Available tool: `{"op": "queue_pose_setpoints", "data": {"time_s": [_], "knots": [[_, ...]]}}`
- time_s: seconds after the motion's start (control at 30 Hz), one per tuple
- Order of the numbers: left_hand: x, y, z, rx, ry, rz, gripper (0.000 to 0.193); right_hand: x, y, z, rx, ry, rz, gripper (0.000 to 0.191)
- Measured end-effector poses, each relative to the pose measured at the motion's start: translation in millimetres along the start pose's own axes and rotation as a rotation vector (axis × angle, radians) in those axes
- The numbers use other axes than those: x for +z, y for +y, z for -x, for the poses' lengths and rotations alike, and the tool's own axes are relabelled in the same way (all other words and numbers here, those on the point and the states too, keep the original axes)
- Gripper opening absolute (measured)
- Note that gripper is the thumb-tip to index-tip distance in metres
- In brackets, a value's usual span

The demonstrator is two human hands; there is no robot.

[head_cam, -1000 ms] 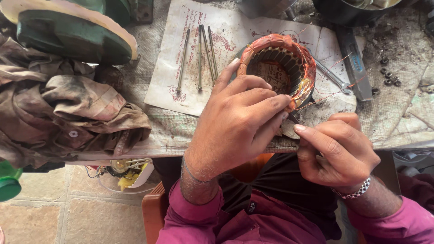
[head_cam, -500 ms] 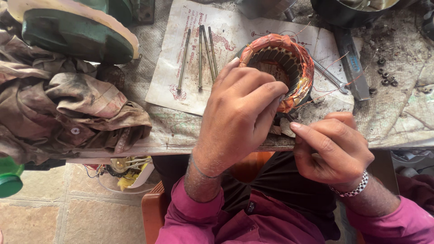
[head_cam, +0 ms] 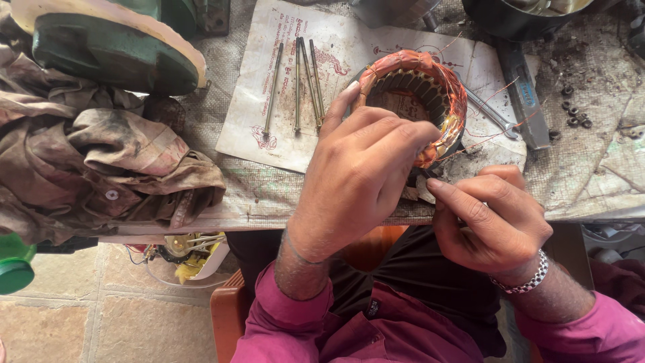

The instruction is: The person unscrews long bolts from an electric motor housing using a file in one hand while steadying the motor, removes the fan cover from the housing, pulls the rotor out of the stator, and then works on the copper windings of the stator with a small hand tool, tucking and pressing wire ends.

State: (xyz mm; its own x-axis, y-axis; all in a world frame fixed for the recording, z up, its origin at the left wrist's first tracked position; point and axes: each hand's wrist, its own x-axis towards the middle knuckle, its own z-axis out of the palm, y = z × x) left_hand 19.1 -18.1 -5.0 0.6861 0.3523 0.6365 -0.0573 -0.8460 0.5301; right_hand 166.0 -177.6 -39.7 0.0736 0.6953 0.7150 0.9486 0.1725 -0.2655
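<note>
A round motor stator [head_cam: 418, 87] wound with copper-coloured wire stands on a printed paper sheet [head_cam: 282, 121] at the bench's near edge. My left hand [head_cam: 363, 175] lies over its near side, fingers curled on the rim and winding. My right hand [head_cam: 494, 218], with a metal bracelet at the wrist, pinches something small and pale at the stator's lower right edge; what it is I cannot tell. Thin copper wire ends [head_cam: 497, 131] stick out to the right of the stator.
Three long metal rods [head_cam: 299, 84] lie on the paper left of the stator. A pile of dirty rags [head_cam: 101, 168] and a green motor housing [head_cam: 114, 47] fill the left. A grey flat tool [head_cam: 524, 94], small nuts [head_cam: 574, 111] and a dark pan [head_cam: 517, 17] sit right.
My left hand has shifted slightly on the stator's rim and my right hand has moved a little closer to it. The stator stays in place.
</note>
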Motion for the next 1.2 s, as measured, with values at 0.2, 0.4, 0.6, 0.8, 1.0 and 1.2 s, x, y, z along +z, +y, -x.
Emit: {"op": "queue_pose_setpoints", "data": {"time_s": [0.2,0.4,0.6,0.8,1.0,1.2], "knots": [[-15,-6,4,0.05,-0.074,0.056,0.023,-1,4,7,0.004,0.036,-0.03,0.028],[-13,-7,4,0.027,-0.116,0.001,0.03,3,9,11,0.01,0.042,-0.028,0.016],[-10,-5,3,-0.018,-0.163,-0.029,0.046,8,13,8,-0.022,0.05,-0.106,0.011],[-2,-4,2,-0.023,-0.139,-0.055,0.047,6,8,0,-0.021,0.041,-0.067,0.013],[1,-6,2,-0.031,-0.127,-0.065,0.049,4,5,-6,-0.064,0.036,-0.014,0.015],[-3,-10,2,-0.016,-0.126,-0.025,0.042,9,12,5,-0.001,0.037,-0.122,0.017]]}}
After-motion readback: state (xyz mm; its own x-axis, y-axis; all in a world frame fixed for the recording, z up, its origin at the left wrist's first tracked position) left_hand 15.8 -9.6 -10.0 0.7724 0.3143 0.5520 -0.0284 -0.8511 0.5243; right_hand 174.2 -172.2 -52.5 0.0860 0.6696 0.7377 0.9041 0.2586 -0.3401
